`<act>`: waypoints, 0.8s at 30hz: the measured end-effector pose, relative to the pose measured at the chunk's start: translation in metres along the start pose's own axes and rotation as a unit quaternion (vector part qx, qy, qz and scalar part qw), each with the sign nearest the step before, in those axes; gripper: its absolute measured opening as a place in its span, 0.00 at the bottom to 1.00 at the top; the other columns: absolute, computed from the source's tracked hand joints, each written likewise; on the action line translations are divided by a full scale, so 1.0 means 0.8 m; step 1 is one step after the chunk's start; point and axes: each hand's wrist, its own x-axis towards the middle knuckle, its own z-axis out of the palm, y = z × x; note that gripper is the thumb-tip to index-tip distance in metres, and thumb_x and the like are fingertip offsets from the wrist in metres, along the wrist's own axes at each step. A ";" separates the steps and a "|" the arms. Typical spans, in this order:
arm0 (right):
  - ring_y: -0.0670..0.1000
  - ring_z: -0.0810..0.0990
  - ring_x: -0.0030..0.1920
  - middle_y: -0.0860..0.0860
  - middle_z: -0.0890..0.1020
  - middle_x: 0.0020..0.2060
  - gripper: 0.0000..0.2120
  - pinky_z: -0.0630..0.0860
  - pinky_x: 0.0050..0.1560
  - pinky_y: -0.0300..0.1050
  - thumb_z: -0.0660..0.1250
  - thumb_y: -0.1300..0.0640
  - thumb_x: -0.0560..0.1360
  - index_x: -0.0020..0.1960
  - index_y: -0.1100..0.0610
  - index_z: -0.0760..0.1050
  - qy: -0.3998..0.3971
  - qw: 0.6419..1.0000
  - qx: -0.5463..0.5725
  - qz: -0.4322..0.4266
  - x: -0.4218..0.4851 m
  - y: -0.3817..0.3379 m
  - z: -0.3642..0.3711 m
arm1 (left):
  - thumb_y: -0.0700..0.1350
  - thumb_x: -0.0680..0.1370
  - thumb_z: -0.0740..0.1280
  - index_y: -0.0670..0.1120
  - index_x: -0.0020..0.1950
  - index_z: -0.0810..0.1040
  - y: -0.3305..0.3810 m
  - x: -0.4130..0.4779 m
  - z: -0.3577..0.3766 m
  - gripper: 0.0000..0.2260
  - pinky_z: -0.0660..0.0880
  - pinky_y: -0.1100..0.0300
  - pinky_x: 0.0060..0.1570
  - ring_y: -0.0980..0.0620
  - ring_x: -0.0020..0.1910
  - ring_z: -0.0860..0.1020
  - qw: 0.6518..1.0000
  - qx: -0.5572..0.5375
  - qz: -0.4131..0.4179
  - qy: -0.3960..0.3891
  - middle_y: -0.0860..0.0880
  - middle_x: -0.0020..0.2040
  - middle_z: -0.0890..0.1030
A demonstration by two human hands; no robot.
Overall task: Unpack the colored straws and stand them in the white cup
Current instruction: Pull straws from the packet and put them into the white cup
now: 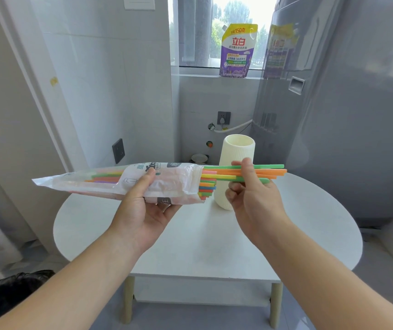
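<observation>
Pinching a few straws (269, 171) between thumb and fingers just in front of the cup (238, 148), the right hand (250, 194) holds them half out of the bag (110, 184), which the left hand (143, 206) grips left of the cup. They are best drawn straight along the bag, with the left hand squeezing lightly so the others stay, then tipped upright above the cup.

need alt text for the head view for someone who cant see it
The left hand holds a bag of colored straws above a round white table, while the right hand pinches a few straws sticking partly out of its open end. A white cup stands upright on the table behind them.
</observation>
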 end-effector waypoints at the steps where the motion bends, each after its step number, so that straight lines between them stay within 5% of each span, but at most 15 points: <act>1: 0.46 0.70 0.30 0.51 0.72 0.33 0.16 0.74 0.35 0.38 0.68 0.49 0.79 0.56 0.62 0.80 0.010 1.000 0.008 -0.002 0.001 -0.003 0.001 | 0.46 0.79 0.70 0.45 0.68 0.78 0.001 0.001 0.000 0.17 0.84 0.46 0.48 0.44 0.57 0.85 1.000 -0.006 0.000 0.004 0.42 0.58 0.86; 9: 0.46 0.72 0.35 0.48 0.77 0.34 0.08 0.75 0.38 0.36 0.73 0.54 0.76 0.50 0.58 0.80 -0.037 0.997 0.061 0.008 -0.002 -0.007 0.003 | 0.46 0.79 0.71 0.45 0.72 0.75 -0.001 0.001 0.000 0.21 0.85 0.49 0.42 0.44 0.55 0.85 1.000 -0.026 0.003 0.017 0.43 0.56 0.86; 19: 0.45 0.80 0.32 0.47 0.81 0.31 0.12 0.79 0.50 0.49 0.69 0.47 0.78 0.49 0.56 0.83 0.003 0.984 -0.119 -0.129 0.000 -0.006 0.007 | 0.47 0.79 0.71 0.44 0.70 0.77 -0.002 0.001 0.001 0.21 0.85 0.48 0.43 0.44 0.51 0.86 0.999 -0.031 -0.003 0.025 0.42 0.55 0.86; 24: 0.49 0.87 0.41 0.49 0.87 0.39 0.10 0.82 0.56 0.56 0.68 0.49 0.79 0.50 0.56 0.81 -0.009 0.979 -0.131 -0.153 -0.001 -0.021 0.006 | 0.48 0.79 0.71 0.44 0.71 0.76 0.006 0.004 -0.002 0.21 0.84 0.50 0.40 0.45 0.53 0.86 0.998 -0.045 0.000 0.040 0.41 0.60 0.85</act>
